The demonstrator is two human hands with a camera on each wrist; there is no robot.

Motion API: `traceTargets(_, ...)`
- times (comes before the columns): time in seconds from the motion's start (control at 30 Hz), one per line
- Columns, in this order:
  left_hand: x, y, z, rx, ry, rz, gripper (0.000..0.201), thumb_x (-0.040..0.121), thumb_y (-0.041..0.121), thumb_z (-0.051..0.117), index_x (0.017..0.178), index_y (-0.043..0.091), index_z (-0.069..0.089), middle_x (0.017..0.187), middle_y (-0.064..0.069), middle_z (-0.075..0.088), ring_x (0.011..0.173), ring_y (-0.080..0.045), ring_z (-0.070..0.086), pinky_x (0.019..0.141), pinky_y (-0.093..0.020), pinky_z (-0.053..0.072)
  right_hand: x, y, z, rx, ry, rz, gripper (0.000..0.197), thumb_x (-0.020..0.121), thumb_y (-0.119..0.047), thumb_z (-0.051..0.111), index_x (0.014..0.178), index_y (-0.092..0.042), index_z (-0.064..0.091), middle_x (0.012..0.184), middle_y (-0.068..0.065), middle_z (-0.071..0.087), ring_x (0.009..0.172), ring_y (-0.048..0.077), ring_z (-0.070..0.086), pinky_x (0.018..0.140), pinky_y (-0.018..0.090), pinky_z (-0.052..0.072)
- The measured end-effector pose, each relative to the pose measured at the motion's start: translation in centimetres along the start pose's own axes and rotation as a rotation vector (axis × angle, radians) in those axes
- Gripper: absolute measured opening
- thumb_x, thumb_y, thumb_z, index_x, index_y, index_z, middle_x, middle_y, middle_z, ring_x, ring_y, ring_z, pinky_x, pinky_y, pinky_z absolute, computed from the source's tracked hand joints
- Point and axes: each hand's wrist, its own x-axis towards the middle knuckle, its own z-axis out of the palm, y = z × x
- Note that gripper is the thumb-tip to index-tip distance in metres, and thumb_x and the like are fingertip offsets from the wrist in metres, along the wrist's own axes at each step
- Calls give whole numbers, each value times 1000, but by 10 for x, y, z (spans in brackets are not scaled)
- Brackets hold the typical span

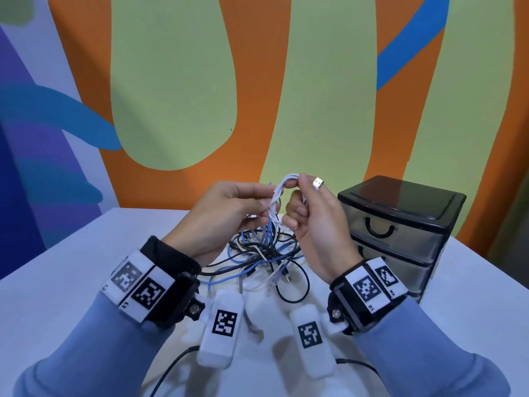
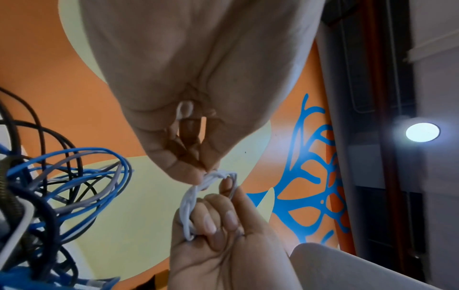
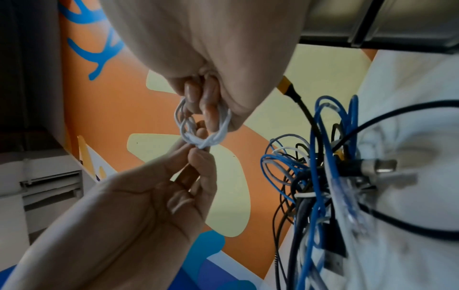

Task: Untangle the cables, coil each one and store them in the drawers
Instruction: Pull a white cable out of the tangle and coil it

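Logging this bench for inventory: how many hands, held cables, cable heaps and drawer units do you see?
hands: 2 (left hand, right hand)
white cable, held by both: 1
tangled cable heap: 1
drawer unit: 1
Total: 5

Table (image 1: pixel 57 282): white top, bearing the items in front of the person.
Wall mural (image 1: pixel 171 81): orange ground with pale green shapes and blue bands, directly behind the table.
Ceiling light (image 2: pixel 422 131): round, lit, seen from the left wrist.
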Motion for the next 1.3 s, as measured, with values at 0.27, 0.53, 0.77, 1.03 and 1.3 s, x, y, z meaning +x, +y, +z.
traceTargets(0.27,-6,4,5,219,-98,4,29,100,0,60,105,14,85,99,-3,79,85,-12,61,74,-23,54,-7,0,3,-203,52,-59,16,111,-15,47,110,-4,58,46,-16,45,39,1,44,43,14,38)
traceTargets(0.53,-6,-4,12,236,13,79,38,78,18,95,107,8,74,97,-21,78,84,-26,74,84,-38,56,1,12,-1,-208,100,71,18,110,-17,49,98,-13,61,54,-5,45,50,14,41,51,26,38)
traceTargets(0.77,-8,2,13,219,47,265,45,88,-2,82,122,19,62,80,-9,79,75,-21,68,80,-35,54,5,12,-7,76,57,251,13,108,-6,47,108,-6,60,57,0,43,48,10,30,47,20,40)
traceTargets(1.03,-3,-4,4,405,126,376,21,101,15,72,116,29,73,86,-1,81,84,-30,72,87,-50,59,2,4,-6,170,-28,226,15,106,-12,53,119,-9,61,68,3,44,53,12,34,57,23,46)
traceTargets(1.3,-2,-8,-2,820,152,525,31,85,14,73,110,33,71,78,7,73,72,-15,69,72,-40,58,-1,10,-1,74,-51,232,23,109,-10,48,124,-4,64,63,3,42,51,12,28,52,25,38)
